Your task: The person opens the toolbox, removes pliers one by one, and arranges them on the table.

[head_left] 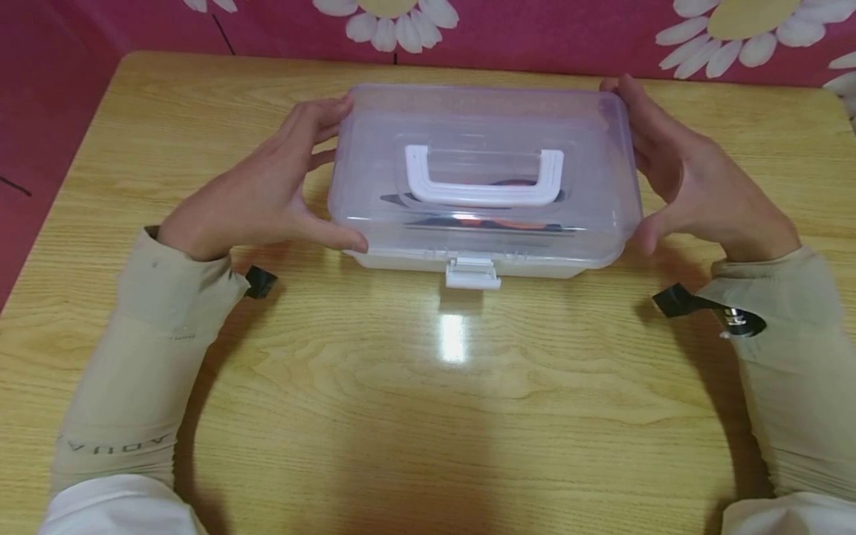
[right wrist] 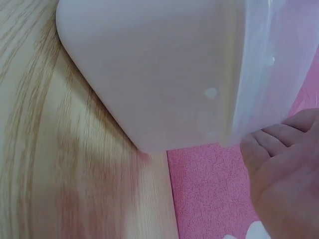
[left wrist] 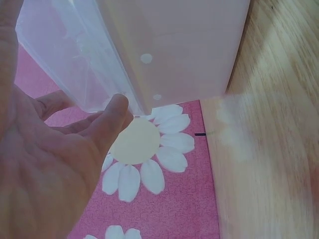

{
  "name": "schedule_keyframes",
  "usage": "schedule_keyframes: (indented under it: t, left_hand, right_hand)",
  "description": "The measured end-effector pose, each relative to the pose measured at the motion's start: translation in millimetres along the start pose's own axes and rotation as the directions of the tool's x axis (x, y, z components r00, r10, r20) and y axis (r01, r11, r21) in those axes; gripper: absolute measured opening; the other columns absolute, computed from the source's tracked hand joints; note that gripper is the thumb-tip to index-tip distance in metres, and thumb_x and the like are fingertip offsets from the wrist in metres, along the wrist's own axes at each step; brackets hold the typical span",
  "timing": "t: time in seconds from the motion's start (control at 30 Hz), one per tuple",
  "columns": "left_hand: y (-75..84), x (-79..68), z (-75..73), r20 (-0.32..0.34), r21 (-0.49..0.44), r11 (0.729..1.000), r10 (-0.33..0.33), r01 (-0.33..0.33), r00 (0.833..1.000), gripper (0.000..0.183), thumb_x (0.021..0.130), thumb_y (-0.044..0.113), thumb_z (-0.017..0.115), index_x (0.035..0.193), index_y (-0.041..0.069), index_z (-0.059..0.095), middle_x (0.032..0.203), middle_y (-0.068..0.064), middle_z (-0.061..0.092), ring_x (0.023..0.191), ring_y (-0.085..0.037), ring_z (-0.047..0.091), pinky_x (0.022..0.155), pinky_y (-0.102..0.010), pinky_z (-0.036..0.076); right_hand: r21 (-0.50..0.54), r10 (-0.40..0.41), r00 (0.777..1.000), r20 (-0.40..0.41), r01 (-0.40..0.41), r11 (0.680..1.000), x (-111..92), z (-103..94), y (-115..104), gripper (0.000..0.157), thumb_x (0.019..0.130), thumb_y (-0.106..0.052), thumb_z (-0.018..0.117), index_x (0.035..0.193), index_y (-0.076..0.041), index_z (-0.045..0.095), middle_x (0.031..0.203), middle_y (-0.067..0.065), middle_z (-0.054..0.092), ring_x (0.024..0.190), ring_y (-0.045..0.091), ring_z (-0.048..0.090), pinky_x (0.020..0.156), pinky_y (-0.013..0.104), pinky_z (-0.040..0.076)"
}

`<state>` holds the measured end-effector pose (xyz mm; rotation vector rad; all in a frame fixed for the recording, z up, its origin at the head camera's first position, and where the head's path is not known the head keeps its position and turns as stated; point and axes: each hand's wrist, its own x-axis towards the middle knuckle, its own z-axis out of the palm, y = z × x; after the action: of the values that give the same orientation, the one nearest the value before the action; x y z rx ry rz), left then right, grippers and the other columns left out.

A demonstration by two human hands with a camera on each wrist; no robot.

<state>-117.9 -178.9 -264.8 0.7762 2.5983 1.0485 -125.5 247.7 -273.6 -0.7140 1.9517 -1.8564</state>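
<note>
A plastic storage box (head_left: 481,178) with a see-through, purple-tinted lid and a white base sits on the table. Its white carry handle (head_left: 484,195) lies on the lid, and a white latch (head_left: 473,273) juts out at the front. Through the lid, dark and orange items (head_left: 501,221) show, too blurred to name. My left hand (head_left: 261,186) grips the box's left end, thumb at the front corner and fingers toward the back. At the opposite end my right hand (head_left: 695,174) holds the lid's side, its fingertips partly hidden behind the back corner. Both wrist views show fingers touching the lid's rim.
The wood-grain table (head_left: 455,416) extends in front of the box and to both sides. Behind it stands a pink wall (head_left: 535,33) with white daisies, close to the table's back edge. Black straps (head_left: 675,301) stick out at both wrists.
</note>
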Motion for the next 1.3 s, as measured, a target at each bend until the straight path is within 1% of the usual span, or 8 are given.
schedule_keyframes:
  t: [0.3, 0.57, 0.63, 0.77, 0.87, 1.1, 1.17, 1.3]
  left_hand:
    - [-2.7, 0.3, 0.1, -0.021, -0.026, 0.999, 0.036, -0.036, 0.999, 0.126, 0.056, 0.029, 0.095, 0.153, 0.015, 0.016, 0.161, 0.001, 0.016, 0.15, -0.012, 0.025, 0.118, -0.035, 0.038]
    - [-5.5, -0.4, -0.2, -0.026, -0.04, 0.998, 0.055, -0.056, 0.998, 0.128, 0.053, 0.026, 0.097, 0.152, 0.014, 0.017, 0.161, 0.002, 0.016, 0.15, -0.012, 0.025, 0.117, -0.035, 0.039]
    - [-5.7, 0.0, 0.0, -0.025, -0.033, 0.998, 0.059, -0.059, 0.998, 0.13, 0.051, 0.027, 0.097, 0.152, 0.014, 0.017, 0.161, 0.001, 0.016, 0.15, -0.012, 0.025, 0.117, -0.035, 0.039]
    - [-4.9, 0.0, 0.3, 0.016, -0.001, 1.0, 0.03, -0.03, 0.999, 0.131, 0.053, 0.035, 0.096, 0.152, 0.017, 0.012, 0.164, 0.004, 0.01, 0.152, -0.01, 0.02, 0.119, -0.037, 0.037]
    - [-3.9, -0.9, 0.7, 0.049, 0.025, 1.0, 0.01, -0.011, 0.999, 0.132, 0.055, 0.042, 0.093, 0.152, 0.018, 0.008, 0.165, 0.007, 0.004, 0.153, -0.009, 0.016, 0.12, -0.04, 0.035]
    - [-4.3, -1.8, 0.9, 0.044, 0.014, 0.999, 0.045, -0.046, 0.998, 0.133, 0.053, 0.038, 0.095, 0.151, 0.012, 0.01, 0.165, 0.008, 0.003, 0.152, -0.009, 0.017, 0.12, -0.038, 0.035]
    - [-4.8, -1.6, 0.5, 0.045, -0.001, 0.999, 0.05, -0.05, 0.998, 0.132, 0.053, 0.036, 0.095, 0.151, 0.012, 0.011, 0.165, 0.009, 0.003, 0.152, -0.008, 0.017, 0.12, -0.036, 0.035]
    - [-5.5, -1.9, -1.2, 0.041, -0.044, 0.998, 0.055, -0.053, 0.998, 0.127, 0.053, 0.031, 0.096, 0.15, 0.012, 0.015, 0.164, 0.012, 0.007, 0.151, -0.007, 0.02, 0.12, -0.035, 0.036]
  right_hand:
    - [-0.042, 0.064, 0.998, 0.025, -0.063, 0.997, -2, -7.1, 1, 0.136, 0.051, 0.002, 0.093, 0.157, -0.026, 0.012, 0.168, 0.001, 0.0, 0.156, 0.018, 0.0, 0.122, 0.013, 0.019]
    - [-0.063, 0.081, 0.994, 0.068, -0.077, 0.995, -3, -11.7, 3, 0.134, 0.055, 0.019, 0.083, 0.157, -0.026, 0.009, 0.168, 0.0, -0.002, 0.156, 0.019, 0.0, 0.119, 0.012, 0.026]
    - [-0.163, 0.124, 0.99, 0.065, -0.112, 0.98, -4, -12.0, 2, 0.137, 0.056, 0.021, 0.082, 0.157, -0.03, 0.005, 0.167, -0.002, -0.003, 0.156, 0.019, 0.0, 0.118, 0.009, 0.024]
    - [-0.403, 0.222, 0.974, 0.043, -0.186, 0.896, -4, -9.7, -1, 0.141, 0.06, 0.014, 0.084, 0.154, -0.041, -0.006, 0.166, -0.01, -0.006, 0.156, 0.017, -0.001, 0.115, 0.002, 0.021]
    - [-0.445, 0.247, 0.968, 0.037, -0.205, 0.872, -3, -7.5, -3, 0.142, 0.061, 0.011, 0.085, 0.152, -0.044, -0.01, 0.165, -0.014, -0.008, 0.156, 0.015, -0.002, 0.114, 0.0, 0.019]
    - [-0.449, 0.236, 0.97, 0.051, -0.188, 0.873, -3, -4.4, -5, 0.145, 0.059, 0.012, 0.086, 0.152, -0.043, -0.01, 0.166, -0.012, -0.005, 0.156, 0.013, 0.002, 0.112, -0.001, 0.022]
    - [-0.419, 0.212, 0.975, 0.07, -0.165, 0.893, -4, -6.1, -4, 0.144, 0.058, 0.014, 0.085, 0.153, -0.041, -0.008, 0.167, -0.009, -0.004, 0.156, 0.014, 0.003, 0.112, -0.001, 0.024]
    - [-0.416, 0.212, 0.974, 0.079, -0.161, 0.895, -7, -11.1, -5, 0.138, 0.061, 0.016, 0.082, 0.155, -0.039, -0.003, 0.167, -0.007, -0.001, 0.156, 0.016, 0.008, 0.11, 0.0, 0.028]
